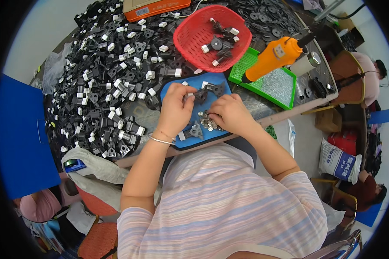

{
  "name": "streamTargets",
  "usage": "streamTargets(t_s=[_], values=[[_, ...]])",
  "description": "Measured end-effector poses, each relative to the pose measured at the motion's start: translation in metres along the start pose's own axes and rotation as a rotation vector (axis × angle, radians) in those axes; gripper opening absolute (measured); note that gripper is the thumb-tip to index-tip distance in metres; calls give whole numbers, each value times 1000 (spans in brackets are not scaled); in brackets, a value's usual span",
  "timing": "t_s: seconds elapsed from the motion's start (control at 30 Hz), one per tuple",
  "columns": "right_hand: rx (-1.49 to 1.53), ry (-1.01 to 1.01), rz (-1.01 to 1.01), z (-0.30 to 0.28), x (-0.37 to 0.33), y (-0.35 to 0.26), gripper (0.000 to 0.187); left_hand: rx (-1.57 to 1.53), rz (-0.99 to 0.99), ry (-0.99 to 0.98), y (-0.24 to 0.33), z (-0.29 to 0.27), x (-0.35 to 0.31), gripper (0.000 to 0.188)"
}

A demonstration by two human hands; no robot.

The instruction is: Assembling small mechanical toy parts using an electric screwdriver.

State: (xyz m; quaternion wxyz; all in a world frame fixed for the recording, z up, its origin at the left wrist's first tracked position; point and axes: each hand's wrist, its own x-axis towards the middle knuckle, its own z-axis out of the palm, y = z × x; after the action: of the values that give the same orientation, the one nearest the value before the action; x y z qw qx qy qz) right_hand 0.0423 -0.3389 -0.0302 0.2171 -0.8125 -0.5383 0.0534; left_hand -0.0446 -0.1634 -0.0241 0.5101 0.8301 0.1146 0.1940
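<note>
Nearest me, at the worktop's near edge, lies a blue mat (177,142), and I have both hands down on it. It gives the small parts a bounded patch to sit on instead of being lost in the clutter.

My right hand (231,113) is curled, fingertips pinched down into a little heap of silver screws (208,122) in the middle of the mat. I judge it is closed on one or more of them, though the fingers hide the actual contact. The heap sits right under that hand, so a screw is a short reach.

My left hand (175,110) is just beside it, the two hands close together but not touching. Its fingers close on a small black bracket (199,95) with a white block at one end, steadying it on the mat's far half. Another grey bracket (193,131) lies on the mat near the left wrist.

Left of the mat, a large heap of black and white parts (108,86) covers the worktop up to its far left corner, stock within arm's reach. Beyond the mat stands a red basket (190,45) holding a few assembled pieces. To its right an orange power screwdriver (274,56) rests on a green tray (285,97), toward the far right edge.
</note>
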Motion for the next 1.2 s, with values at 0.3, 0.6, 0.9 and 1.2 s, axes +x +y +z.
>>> streamTargets(t_s=[0.3,0.6,0.9,1.2], values=[[19,-38,38,-12,-6,17,12,142,24,-84,6,33,-15,17],[-2,32,129,-16,-8,27,12,872,291,-100,5,35,-16,21],[10,45,86,-3,-6,26,13,942,338,-105,3,40,-15,19],[-41,10,57,-3,-5,25,10,853,250,-108,6,33,-16,24]])
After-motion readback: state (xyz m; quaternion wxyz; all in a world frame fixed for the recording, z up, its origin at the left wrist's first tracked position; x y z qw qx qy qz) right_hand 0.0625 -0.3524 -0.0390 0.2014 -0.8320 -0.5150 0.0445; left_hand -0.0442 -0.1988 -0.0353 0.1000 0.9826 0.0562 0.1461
